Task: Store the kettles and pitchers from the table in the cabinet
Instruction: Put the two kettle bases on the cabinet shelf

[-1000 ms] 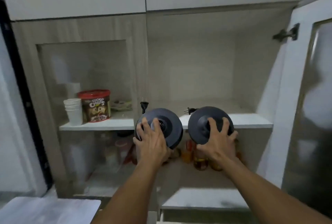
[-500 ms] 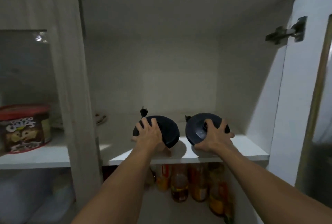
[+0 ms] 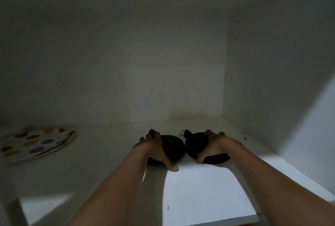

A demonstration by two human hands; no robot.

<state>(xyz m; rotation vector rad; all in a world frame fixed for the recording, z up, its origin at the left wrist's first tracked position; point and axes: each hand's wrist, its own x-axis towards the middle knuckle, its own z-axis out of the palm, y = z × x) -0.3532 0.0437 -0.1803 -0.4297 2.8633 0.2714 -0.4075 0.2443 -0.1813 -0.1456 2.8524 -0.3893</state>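
two kettle bases going onto the cabinet shelf

dim and pale, the cabinet interior (image 3: 172,62) fills the view, its back and side walls bare. its shelf (image 3: 199,189) is the landmark for everything else: bright toward the front edge, shadowed deeper in.

both forearms reach in over the shelf's front edge. at the shelf's far left, well apart from the hands, lies a polka-dot plate (image 3: 36,144), flat and untouched.

near the middle of the shelf, two round black kettle bases sit side by side, just about touching. the left kettle base (image 3: 173,147) lies under the left hand (image 3: 155,151), whose fingers drape over its top while the thumb reaches down to the shelf in front. the right kettle base (image 3: 194,147) is clasped by the right hand (image 3: 215,146), fingers over its far rim and thumb hooked at the near edge. both holds look like they steer each disc flat and level; whether the bases already rest fully on the shelf i cannot tell in this light.

behind each base a small plug pokes up: the left plug (image 3: 152,132) and the right plug (image 3: 184,132). pointing cords rearward probably keeps the front of the shelf clear for kettles and pitchers, none visible yet.
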